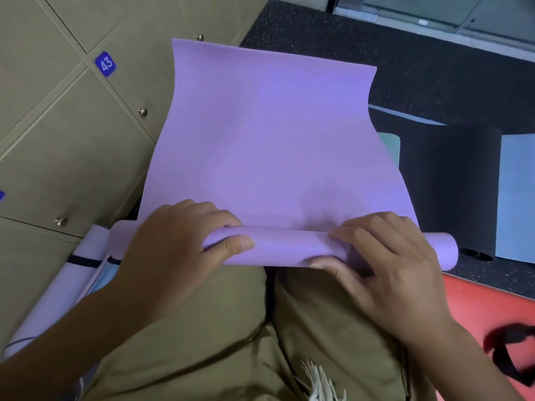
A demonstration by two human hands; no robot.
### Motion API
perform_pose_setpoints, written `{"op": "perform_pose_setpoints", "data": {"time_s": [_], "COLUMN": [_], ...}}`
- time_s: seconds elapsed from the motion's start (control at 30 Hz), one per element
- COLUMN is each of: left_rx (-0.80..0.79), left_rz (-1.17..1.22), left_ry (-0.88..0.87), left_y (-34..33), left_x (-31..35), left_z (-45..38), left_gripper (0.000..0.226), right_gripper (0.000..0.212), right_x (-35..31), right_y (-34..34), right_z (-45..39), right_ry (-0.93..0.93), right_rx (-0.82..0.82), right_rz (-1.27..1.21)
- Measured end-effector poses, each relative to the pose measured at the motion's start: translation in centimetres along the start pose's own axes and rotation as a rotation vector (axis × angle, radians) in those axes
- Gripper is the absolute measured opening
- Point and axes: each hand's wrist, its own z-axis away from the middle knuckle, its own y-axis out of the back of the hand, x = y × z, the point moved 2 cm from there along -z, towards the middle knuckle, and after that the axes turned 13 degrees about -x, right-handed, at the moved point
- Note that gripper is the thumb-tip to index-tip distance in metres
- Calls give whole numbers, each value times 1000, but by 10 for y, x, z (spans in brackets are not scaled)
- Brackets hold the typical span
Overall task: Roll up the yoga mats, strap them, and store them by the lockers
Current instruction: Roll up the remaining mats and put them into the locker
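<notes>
Lockers (pixel 72 117) filled the ground to the left of the left hand (pixel 173 241), their olive doors close beside the purple mat's long edge, one door bearing a blue tag (pixel 105 64) marked 43; just left of that hand's wrist, against the locker base, lay a pale rolled mat (pixel 86 256) bound with a dark strap (pixel 84 261); the purple mat (pixel 269 140) stretched away beyond both hands, its far edge ending on dark speckled floor (pixel 419 68), its left edge near the lockers, its right edge beside a dark mat (pixel 445 183); the near end was wound into a tight roll lying across the person's olive-trousered knees (pixel 231 328); the left hand gripped the roll near its left end, fingers curled over the top and thumb pressed on the near face; the right hand (pixel 388 261) grasped the roll toward its right end, fingers bent over the top, thumb tucked under the near side; past the right hand the open end of the roll stuck out free; further right lay a light blue mat (pixel 515 198), and below that hand a red mat (pixel 492 308) with a black strap (pixel 509 351) on it.
</notes>
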Motion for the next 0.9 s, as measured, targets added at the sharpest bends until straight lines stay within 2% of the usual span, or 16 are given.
{"op": "perform_pose_setpoints", "data": {"time_s": [0.07,0.17,0.27,0.37,0.47,0.53,0.63,0.73,0.8,0.9], "left_rx": [13,141,250,270,244,238,227,193,164,116], "left_rz": [37,64,-14,-126,-196,-198,-201,-207,-206,-202], "left_ry": [12,-22,-87,-129,-132,-120,-101,-95,-88,-69], "left_y": [-1,-1,-10,-22,-26,-27,-26,-23,-20,-15], "left_x": [2,10,16,16,14,13,12,12,12,11], "left_z": [-1,0,4,12,10,5,-4,-10,-13,-21], "left_gripper": [40,32,28,40,55,54,50,48,49,49], "right_gripper": [41,42,43,47,47,46,37,26,25,32], "right_x": [2,6,12,20,24,23,18,9,4,4], "right_y": [-2,-1,3,6,4,3,2,-3,-6,-11], "right_z": [-2,-14,-28,-38,-46,-50,-50,-40,-31,-23], "right_ry": [-27,-96,-193,-301,-341,-318,-222,-157,-139,-138], "right_rx": [-12,-97,-212,-321,-368,-318,-153,-25,0,-17], "right_rz": [-32,-105,-231,-347,-344,-306,-237,-81,28,47]}}
